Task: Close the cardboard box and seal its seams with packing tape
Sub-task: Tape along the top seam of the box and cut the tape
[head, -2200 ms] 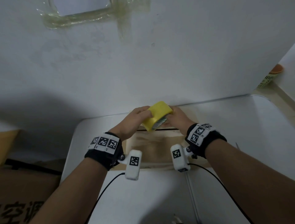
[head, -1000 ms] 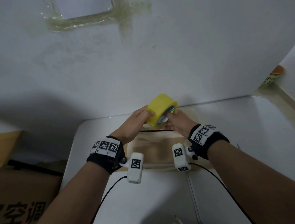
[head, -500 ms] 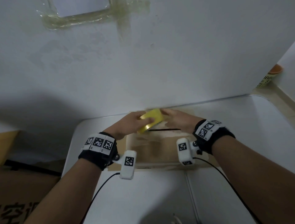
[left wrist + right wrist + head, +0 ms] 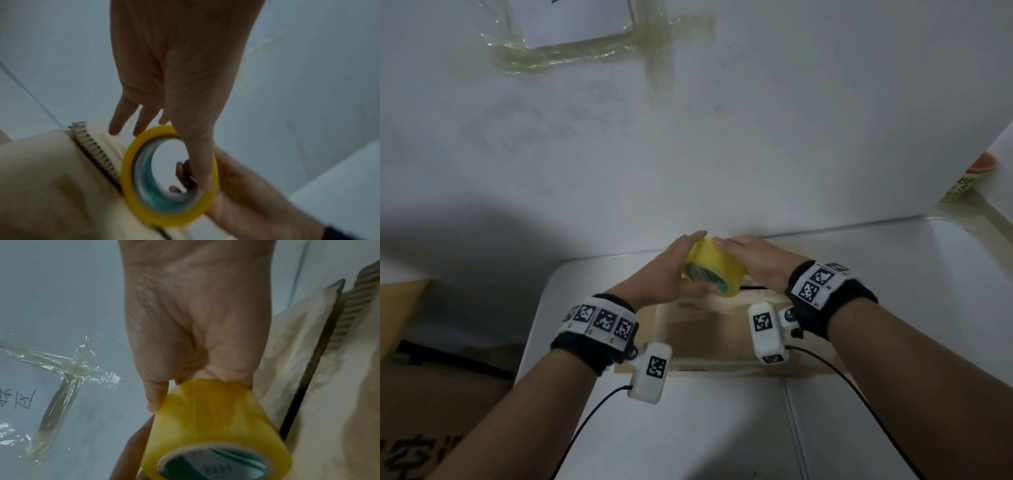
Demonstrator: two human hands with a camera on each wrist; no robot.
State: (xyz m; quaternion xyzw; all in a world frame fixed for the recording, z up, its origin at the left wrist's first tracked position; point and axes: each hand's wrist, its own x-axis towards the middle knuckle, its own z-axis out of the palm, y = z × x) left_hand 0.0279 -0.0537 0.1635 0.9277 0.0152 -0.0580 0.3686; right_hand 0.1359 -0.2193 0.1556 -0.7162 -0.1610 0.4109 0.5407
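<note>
Tape [image 4: 714, 270] sits gripped between left hand [image 4: 664, 277] and right hand [image 4: 760, 263], fingers curled round it, over the box [image 4: 709, 332] under the wrists; wall [image 4: 756, 154] close beyond them, carton [image 4: 431, 411] off left.

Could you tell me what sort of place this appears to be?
Probably a plain packing corner or storeroom: a cardboard box on a white table against a wall, a yellow tape roll, and another carton beside the table.

Between your left hand [image 4: 661, 277] and right hand [image 4: 760, 262], the tape roll [image 4: 719, 263] is glossy, smooth yellow plastic film. Beneath them, the cardboard box [image 4: 705, 335] looks matt and papery, its cut edge ribbed.
</note>
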